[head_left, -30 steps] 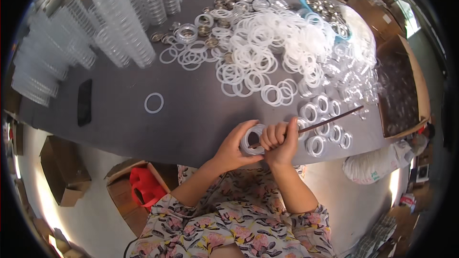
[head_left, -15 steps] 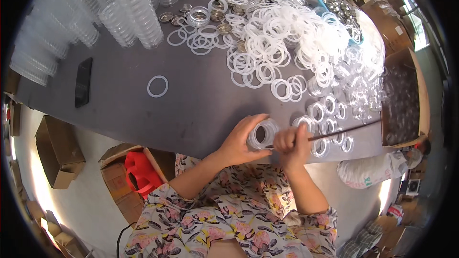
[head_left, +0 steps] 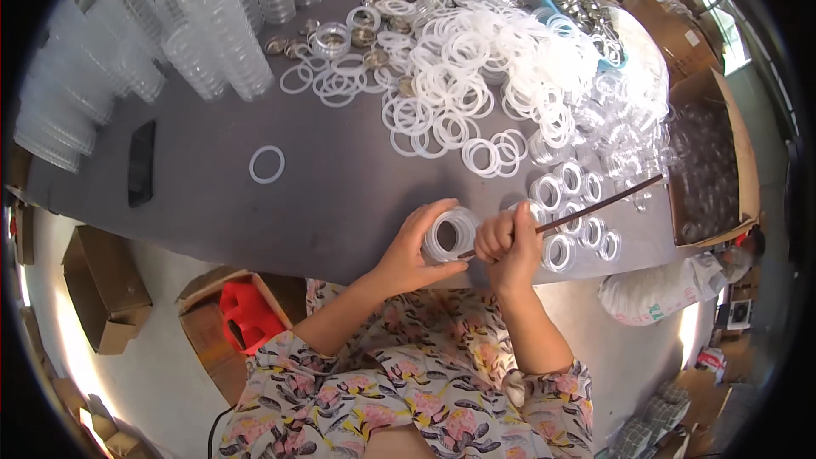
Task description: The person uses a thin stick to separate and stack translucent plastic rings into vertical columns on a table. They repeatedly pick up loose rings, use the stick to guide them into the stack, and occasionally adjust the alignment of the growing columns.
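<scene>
Near the front edge of the table, my left hand [head_left: 410, 246] is curled around a clear, ring-shaped plastic piece [head_left: 431, 248] with a round opening facing up. My right hand [head_left: 512, 246] is closed in a fist round a thin dark brown stick [head_left: 603, 202]. One end of the stick reaches the lower right rim of the piece; whether it touches is hard to tell. Its long end points away to the right, over several clear round pieces [head_left: 558, 252] standing beside my right hand. A lone white ring [head_left: 254, 167] lies flat to the left.
A large pile of white rings [head_left: 467, 51] covers the table's far middle, with metal caps [head_left: 363, 36] around it. Tall stacks of clear plastic cups [head_left: 223, 42] stand far left, above a black phone [head_left: 142, 163]. A cardboard box [head_left: 744, 153] of clear pieces sits at the right.
The view has shifted a little. My right hand, blurred earlier, now shows sharply, and the stick's outer end has swung up away from me. Both hands keep their hold.
</scene>
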Demonstrator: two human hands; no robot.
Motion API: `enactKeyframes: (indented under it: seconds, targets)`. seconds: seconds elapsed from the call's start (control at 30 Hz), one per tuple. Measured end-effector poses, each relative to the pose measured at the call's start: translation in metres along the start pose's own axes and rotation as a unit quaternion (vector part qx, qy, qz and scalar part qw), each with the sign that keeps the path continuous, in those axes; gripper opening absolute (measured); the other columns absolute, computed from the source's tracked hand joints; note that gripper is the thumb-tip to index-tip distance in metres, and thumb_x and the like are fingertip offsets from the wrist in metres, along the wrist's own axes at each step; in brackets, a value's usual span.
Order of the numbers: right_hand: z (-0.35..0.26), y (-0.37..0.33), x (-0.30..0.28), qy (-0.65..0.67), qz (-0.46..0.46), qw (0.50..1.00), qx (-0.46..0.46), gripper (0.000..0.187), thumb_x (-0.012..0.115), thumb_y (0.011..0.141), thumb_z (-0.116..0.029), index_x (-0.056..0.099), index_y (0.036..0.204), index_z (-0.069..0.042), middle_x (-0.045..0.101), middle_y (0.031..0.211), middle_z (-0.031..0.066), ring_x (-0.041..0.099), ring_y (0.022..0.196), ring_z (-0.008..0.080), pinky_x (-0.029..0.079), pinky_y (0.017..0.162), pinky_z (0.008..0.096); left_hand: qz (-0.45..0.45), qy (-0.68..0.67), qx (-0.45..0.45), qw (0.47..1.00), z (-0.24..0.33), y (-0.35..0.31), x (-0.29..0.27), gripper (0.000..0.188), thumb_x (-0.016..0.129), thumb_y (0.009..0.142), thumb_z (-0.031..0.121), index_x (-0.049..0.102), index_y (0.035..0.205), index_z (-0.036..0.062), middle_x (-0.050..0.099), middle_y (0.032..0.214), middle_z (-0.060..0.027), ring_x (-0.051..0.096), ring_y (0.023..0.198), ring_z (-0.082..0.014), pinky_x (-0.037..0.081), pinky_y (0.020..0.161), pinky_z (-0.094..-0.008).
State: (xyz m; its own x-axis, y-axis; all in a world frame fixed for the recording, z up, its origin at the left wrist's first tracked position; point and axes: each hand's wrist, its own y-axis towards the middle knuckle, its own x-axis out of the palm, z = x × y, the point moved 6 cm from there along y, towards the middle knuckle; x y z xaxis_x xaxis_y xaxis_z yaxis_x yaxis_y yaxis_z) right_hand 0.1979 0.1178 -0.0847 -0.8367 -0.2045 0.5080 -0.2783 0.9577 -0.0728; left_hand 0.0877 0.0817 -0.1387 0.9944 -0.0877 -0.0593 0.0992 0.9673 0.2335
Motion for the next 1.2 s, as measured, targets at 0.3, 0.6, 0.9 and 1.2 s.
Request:
enactKeyframes:
  seconds: [0.3, 0.6, 0.9, 1.2]
  targets:
    - [-0.018, -0.031, -0.074, -0.743, 0.137, 0.639, -0.142, 0.019, 0.062, 0.070, -0.010, 0.058, 0.088, -0.004, 0.055, 0.087, 0.0120, 0.055, 0.074, 0.0316, 0.045, 0.063, 0.0368, 0.079, 0.048, 0.051, 0.994, -0.002, -0.009, -0.006, 0.077, 0.075, 0.058, 0.025, 0.036, 0.121, 0.0030, 0.044, 0.114, -0.0157, 0.040, 0.107, -0.0298, 0.030, 0.092, -0.0391]
    - [-0.030, -0.046, -0.018, -0.577, -0.047, 0.779, -0.240, 0.016, 0.057, 0.068, 0.002, 0.059, 0.083, -0.003, 0.056, 0.084, 0.0147, 0.055, 0.075, 0.0289, 0.043, 0.063, 0.0351, 0.069, 0.026, 0.104, 0.992, 0.022, -0.014, -0.013, 0.089, 0.076, 0.058, 0.024, 0.026, 0.129, 0.0035, 0.033, 0.127, -0.0155, 0.033, 0.117, -0.0286, 0.026, 0.097, -0.0363]
    - [-0.028, -0.036, 0.028, -0.584, -0.236, 0.750, -0.203, 0.016, 0.059, 0.065, 0.002, 0.057, 0.080, -0.001, 0.054, 0.081, 0.0119, 0.053, 0.071, 0.0251, 0.042, 0.061, 0.0312, 0.018, 0.039, 0.115, 0.992, 0.037, -0.008, -0.024, 0.079, 0.073, 0.061, 0.021, 0.030, 0.126, 0.0076, 0.041, 0.118, -0.0131, 0.042, 0.109, -0.0271, 0.034, 0.090, -0.0334]
    - [-0.032, -0.041, 0.031, -0.602, -0.239, 0.742, -0.176, 0.011, 0.057, 0.068, -0.005, 0.058, 0.079, 0.000, 0.055, 0.078, 0.0144, 0.054, 0.071, 0.0264, 0.042, 0.060, 0.0320, 0.016, -0.005, 0.054, 0.998, 0.034, -0.015, -0.015, 0.077, 0.075, 0.061, 0.024, 0.032, 0.123, 0.0084, 0.042, 0.118, -0.0113, 0.040, 0.111, -0.0263, 0.032, 0.092, -0.0335]
